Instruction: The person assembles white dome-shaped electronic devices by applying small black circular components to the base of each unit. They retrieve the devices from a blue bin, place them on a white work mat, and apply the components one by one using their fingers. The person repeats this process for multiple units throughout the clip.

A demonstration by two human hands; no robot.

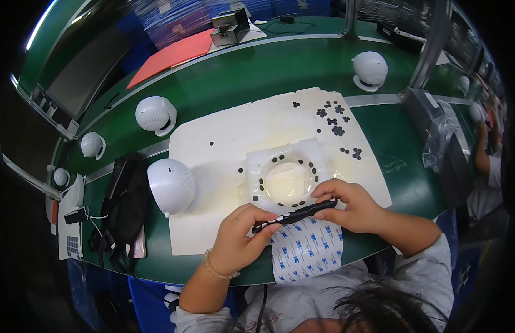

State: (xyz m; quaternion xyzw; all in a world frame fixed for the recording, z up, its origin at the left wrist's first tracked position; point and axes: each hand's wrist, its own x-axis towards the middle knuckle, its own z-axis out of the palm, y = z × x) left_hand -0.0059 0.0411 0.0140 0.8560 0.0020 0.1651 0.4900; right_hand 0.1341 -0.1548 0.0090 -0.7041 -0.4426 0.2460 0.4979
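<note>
My left hand (240, 236) and my right hand (352, 208) each pinch one end of a narrow black strip with white spots (293, 215), held slightly tilted over the near edge of the board. Below the strip hangs a white sheet with blue print (307, 250); I cannot tell whether the two are joined. Just beyond my fingers lies a square white foam piece (257, 158) with a round opening. Small black round pads (261, 181) are spaced around that opening. To the left of my hands, a white rounded device (171, 186) sits at the board's edge.
A pale board (213, 122) covers the middle of the green table (257, 61), with loose black pads (338, 130) at its far right. More white devices (156, 115) stand left and far right (370, 71). A black bag (127, 194) lies left; a dark box with plastic wrap (435, 127) right.
</note>
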